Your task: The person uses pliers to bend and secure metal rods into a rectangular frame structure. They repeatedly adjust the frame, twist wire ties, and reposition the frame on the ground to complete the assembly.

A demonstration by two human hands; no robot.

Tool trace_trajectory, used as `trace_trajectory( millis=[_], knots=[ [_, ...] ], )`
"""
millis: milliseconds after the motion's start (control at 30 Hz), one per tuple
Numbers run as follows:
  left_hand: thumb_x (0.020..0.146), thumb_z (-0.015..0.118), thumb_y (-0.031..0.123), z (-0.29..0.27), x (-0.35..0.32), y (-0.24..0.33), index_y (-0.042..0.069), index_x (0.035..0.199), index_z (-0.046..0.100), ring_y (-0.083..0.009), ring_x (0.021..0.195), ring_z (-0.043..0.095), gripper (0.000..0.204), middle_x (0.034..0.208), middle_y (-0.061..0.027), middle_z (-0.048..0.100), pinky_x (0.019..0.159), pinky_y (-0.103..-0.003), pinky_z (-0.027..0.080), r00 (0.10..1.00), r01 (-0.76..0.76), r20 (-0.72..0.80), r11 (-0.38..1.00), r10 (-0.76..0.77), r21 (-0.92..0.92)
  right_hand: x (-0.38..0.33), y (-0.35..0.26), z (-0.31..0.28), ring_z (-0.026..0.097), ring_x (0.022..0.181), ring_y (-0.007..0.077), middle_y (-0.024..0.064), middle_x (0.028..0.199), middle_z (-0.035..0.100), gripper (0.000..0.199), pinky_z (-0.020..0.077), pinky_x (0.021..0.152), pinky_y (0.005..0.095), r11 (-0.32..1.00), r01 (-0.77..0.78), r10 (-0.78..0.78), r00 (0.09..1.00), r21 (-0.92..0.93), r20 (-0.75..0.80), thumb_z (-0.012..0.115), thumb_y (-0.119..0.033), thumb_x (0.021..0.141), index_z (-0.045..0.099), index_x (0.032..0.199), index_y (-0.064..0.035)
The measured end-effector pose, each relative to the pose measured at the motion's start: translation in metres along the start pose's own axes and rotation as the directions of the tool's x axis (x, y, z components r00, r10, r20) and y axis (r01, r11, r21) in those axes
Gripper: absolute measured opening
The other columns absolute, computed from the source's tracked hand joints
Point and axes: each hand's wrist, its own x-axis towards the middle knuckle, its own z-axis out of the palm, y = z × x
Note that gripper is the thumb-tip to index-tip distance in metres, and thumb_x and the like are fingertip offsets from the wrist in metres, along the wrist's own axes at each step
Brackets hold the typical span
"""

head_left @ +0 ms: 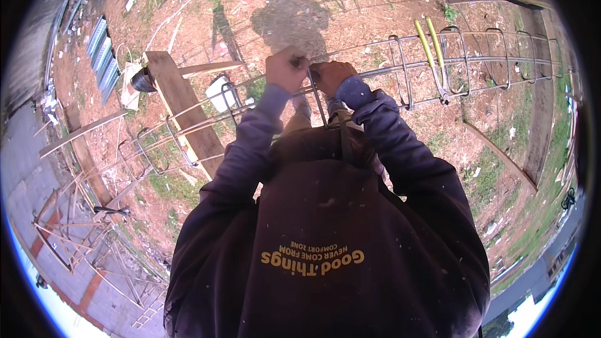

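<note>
hands: left hand [286, 69] and right hand [330, 75] side by side on the rebar cage [400, 66]
left: plank [181, 109] under cage
right: pliers [435, 56] hanging on cage

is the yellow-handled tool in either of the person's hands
No, the yellow-handled tool hangs on the rebar cage off to the right, while the left hand and right hand meet at a stirrup.

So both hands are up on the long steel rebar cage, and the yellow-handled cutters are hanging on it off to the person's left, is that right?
Not quite. In the head view the yellow-handled cutters hang on the long steel rebar cage to the person's right, not left. The rest holds: the left hand and right hand are both up on the cage.
</note>
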Motion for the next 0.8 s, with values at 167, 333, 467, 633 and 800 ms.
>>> trace_trajectory(
  millis=[167,333,467,633,800],
  knots=[
    [0.087,0.072,0.008,-0.004,0.011,-0.007,-0.001,0.091,0.069,-0.0114,0.074,0.068,0.010,0.080,-0.0083,0.073,0.066,-0.026,0.052,0.998,0.015,0.061,0.999,-0.013,-0.029,0.003,-0.001,0.004,0.067,0.100,0.0326,0.0126,0.096,0.073,0.026,0.0491,0.087,0.0493,0.999,-0.051,0.049,0.984,-0.010,-0.171,0.056,-0.035,0.090,0.073,0.103,-0.0204],
    [0.087,0.073,0.008,-0.003,0.009,-0.009,-0.001,0.091,0.070,-0.0114,0.073,0.067,0.011,0.079,-0.0078,0.072,0.066,-0.027,0.053,0.999,-0.017,0.042,0.996,0.020,-0.085,0.003,-0.001,0.017,0.068,0.093,0.0299,0.0100,0.088,0.072,0.018,0.0495,0.079,0.0489,0.995,0.076,-0.092,0.956,-0.065,-0.277,0.059,-0.026,0.084,0.073,0.092,-0.0174],
    [0.087,0.074,0.009,0.001,0.008,-0.009,-0.001,0.091,0.070,-0.0110,0.070,0.066,0.012,0.079,-0.0081,0.072,0.064,-0.027,0.053,1.000,0.005,0.023,0.997,-0.003,-0.079,-0.001,0.008,0.004,0.067,0.090,0.0285,0.0086,0.084,0.069,0.017,0.0487,0.078,0.0461,0.916,0.313,-0.381,0.877,-0.253,-0.293,0.064,-0.020,0.074,0.070,0.087,-0.0116],
    [0.087,0.074,0.011,0.002,0.006,-0.005,0.000,0.091,0.070,-0.0105,0.070,0.066,0.013,0.079,-0.0087,0.072,0.065,-0.027,0.053,0.999,0.049,-0.008,0.999,-0.049,-0.022,-0.001,0.019,-0.037,0.065,0.084,0.0264,0.0061,0.078,0.064,0.027,0.0474,0.078,0.0428,0.741,0.537,-0.671,0.620,-0.403,-0.406,0.068,-0.016,0.067,0.067,0.093,-0.0125],
    [0.087,0.072,0.009,-0.011,0.001,-0.002,0.002,0.100,0.073,-0.0118,0.076,0.067,0.015,0.081,-0.0081,0.073,0.071,-0.028,0.054,0.999,-0.009,0.042,0.992,0.014,-0.125,0.033,0.018,-0.066,0.066,0.091,0.0285,0.0069,0.090,0.068,0.026,0.0500,0.078,0.0419,0.799,0.529,-0.600,0.737,-0.287,-0.311,0.072,-0.022,0.073,0.070,0.098,-0.0130]
  ],
)
